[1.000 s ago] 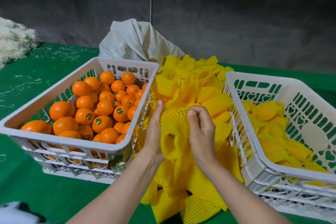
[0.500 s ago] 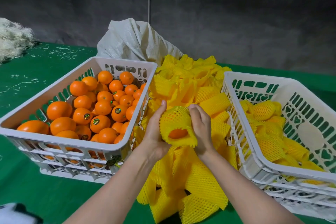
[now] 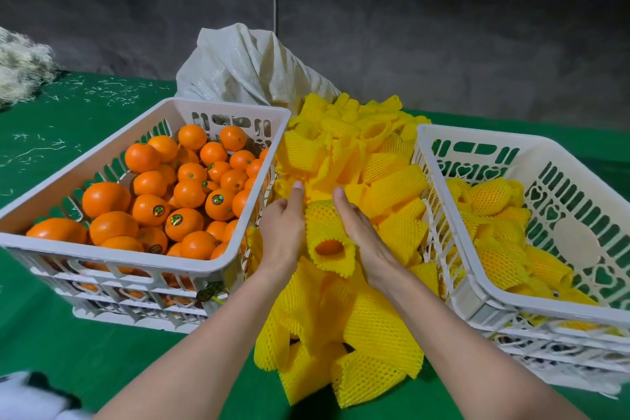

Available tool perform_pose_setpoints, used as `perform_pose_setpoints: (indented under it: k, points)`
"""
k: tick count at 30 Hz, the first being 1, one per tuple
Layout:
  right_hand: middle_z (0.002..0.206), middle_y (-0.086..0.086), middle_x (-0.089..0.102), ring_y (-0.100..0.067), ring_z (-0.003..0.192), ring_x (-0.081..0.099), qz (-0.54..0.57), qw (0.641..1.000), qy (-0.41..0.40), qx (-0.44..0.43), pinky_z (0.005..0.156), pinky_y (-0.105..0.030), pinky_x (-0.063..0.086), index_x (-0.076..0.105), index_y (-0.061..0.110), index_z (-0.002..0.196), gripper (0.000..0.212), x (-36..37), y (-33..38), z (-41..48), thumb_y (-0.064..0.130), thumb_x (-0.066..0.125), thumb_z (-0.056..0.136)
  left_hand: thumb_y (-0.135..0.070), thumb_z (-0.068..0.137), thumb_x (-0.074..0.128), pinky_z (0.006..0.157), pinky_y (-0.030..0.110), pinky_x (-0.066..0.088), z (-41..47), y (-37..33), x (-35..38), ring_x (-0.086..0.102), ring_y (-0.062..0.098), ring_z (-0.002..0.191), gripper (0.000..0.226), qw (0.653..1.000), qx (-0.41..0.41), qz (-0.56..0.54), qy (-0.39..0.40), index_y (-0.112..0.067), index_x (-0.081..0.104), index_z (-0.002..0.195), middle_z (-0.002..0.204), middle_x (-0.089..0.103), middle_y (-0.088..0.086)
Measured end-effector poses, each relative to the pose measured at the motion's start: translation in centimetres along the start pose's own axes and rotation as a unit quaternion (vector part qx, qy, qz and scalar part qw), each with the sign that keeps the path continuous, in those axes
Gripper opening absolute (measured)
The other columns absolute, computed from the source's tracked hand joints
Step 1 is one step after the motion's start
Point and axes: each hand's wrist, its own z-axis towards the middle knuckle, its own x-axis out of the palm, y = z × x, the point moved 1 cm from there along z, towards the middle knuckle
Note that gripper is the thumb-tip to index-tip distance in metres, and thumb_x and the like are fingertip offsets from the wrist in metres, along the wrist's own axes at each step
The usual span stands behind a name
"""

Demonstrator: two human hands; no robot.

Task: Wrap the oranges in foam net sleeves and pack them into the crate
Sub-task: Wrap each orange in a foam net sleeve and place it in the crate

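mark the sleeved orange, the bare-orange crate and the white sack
sleeved orange (image 3: 324,225): head view, net side
bare-orange crate (image 3: 136,256): head view, near rim
white sack (image 3: 245,68): head view, middle cloth

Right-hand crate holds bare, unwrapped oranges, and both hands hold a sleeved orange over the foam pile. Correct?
Not quite. The head view shows the right-hand crate holding wrapped oranges in yellow foam sleeves; the bare oranges sit in the left crate. The left hand and right hand do hold a sleeved orange over the foam pile.
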Motion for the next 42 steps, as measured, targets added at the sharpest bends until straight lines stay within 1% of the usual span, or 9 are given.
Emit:
perform_pose_setpoints:
  k: [4,8,11,17,21,28,32,36,42]
  points:
    - [0.124,-0.001,0.058,-0.018,0.105,0.055,0.087,0.995,-0.053,-0.012,0.091,-0.034,0.043,0.058,0.019,0.118,0.052,0.0,-1.3,0.2,0.057,0.055,0.083,-0.039,0.093,0.054,0.053,0.034,0.022,-0.7,0.0,0.0,0.028,0.016,0.053,0.047,0.972,0.176,0.152,-0.018,-0.015,0.032,0.059,0.055,0.030,0.002]
    - [0.084,-0.003,0.071,-0.018,0.075,0.067,0.208,0.978,-0.028,0.012,0.071,-0.032,0.053,0.068,0.015,0.095,0.028,0.1,-2.4,0.6,0.041,0.060,0.086,-0.024,0.088,0.065,0.049,0.024,0.019,-2.0,-0.2,0.5,0.028,0.008,0.051,0.043,0.957,0.270,0.107,-0.011,-0.023,0.030,0.063,0.055,0.027,-0.005]
    - [0.066,0.003,0.071,-0.011,0.057,0.066,0.261,0.964,0.011,0.042,0.052,-0.022,0.051,0.065,0.016,0.086,0.019,-0.2,-2.5,0.3,0.034,0.058,0.088,-0.027,0.094,0.056,0.050,0.024,0.022,-1.3,-0.5,0.8,0.027,0.005,0.049,0.043,0.983,0.182,0.011,0.000,-0.020,0.031,0.060,0.054,0.028,-0.007]
    - [0.080,-0.006,0.073,-0.019,0.066,0.069,0.311,0.946,0.056,0.072,0.059,-0.026,0.054,0.070,0.013,0.091,0.033,-0.6,-1.8,0.2,0.039,0.050,0.092,-0.043,0.088,0.057,0.052,0.030,0.027,0.3,0.5,0.3,0.025,0.023,0.055,0.043,0.993,0.003,-0.065,0.098,-0.011,0.043,0.065,0.060,0.030,0.010]
    - [0.076,-0.008,0.072,-0.020,0.064,0.068,0.324,0.938,0.087,0.081,0.061,-0.027,0.053,0.076,0.014,0.072,0.042,-0.6,-1.9,0.1,0.040,0.049,0.091,-0.052,0.075,0.059,0.052,0.026,0.039,0.6,0.9,0.1,0.039,0.018,0.046,0.049,0.983,-0.027,-0.080,0.165,-0.009,0.044,0.058,0.052,0.038,0.010]
    - [0.073,-0.005,0.071,-0.015,0.063,0.068,0.309,0.945,0.107,0.029,0.057,-0.025,0.053,0.068,0.013,0.088,0.025,-0.6,-1.8,-0.6,0.031,0.050,0.090,-0.041,0.075,0.061,0.048,0.021,0.043,0.1,1.1,0.1,0.051,0.007,0.046,0.038,0.973,-0.025,-0.123,0.194,-0.010,0.048,0.058,0.048,0.052,-0.003]
    - [0.077,-0.004,0.073,-0.014,0.069,0.070,0.262,0.962,0.069,-0.017,0.060,-0.026,0.055,0.077,0.018,0.073,0.036,-0.6,-1.7,-0.9,0.030,0.048,0.093,-0.051,0.078,0.058,0.062,0.025,0.053,0.1,0.6,-0.1,0.065,0.014,0.070,0.047,0.975,-0.087,-0.095,0.178,-0.005,0.058,0.086,0.075,0.066,0.004]
    - [0.104,-0.026,0.057,-0.027,0.100,0.057,0.148,0.981,-0.049,-0.117,0.085,-0.050,0.046,0.057,-0.006,0.102,0.038,-1.1,-0.6,-1.3,0.030,0.052,0.093,-0.071,0.074,0.046,0.097,0.049,0.048,-0.3,0.5,-0.1,0.065,0.027,0.105,0.063,0.917,-0.255,-0.116,0.285,-0.023,0.065,0.111,0.110,0.071,0.007]
    - [0.099,-0.033,0.048,-0.039,0.087,0.055,0.112,0.976,-0.069,-0.175,0.069,-0.043,0.043,0.048,-0.011,0.099,0.037,-1.4,0.3,-1.8,0.026,0.053,0.095,-0.057,0.071,0.060,0.069,0.033,0.058,-0.7,0.1,0.3,0.071,0.022,0.094,0.045,0.886,-0.266,-0.168,0.341,-0.023,0.077,0.095,0.103,0.073,0.006]
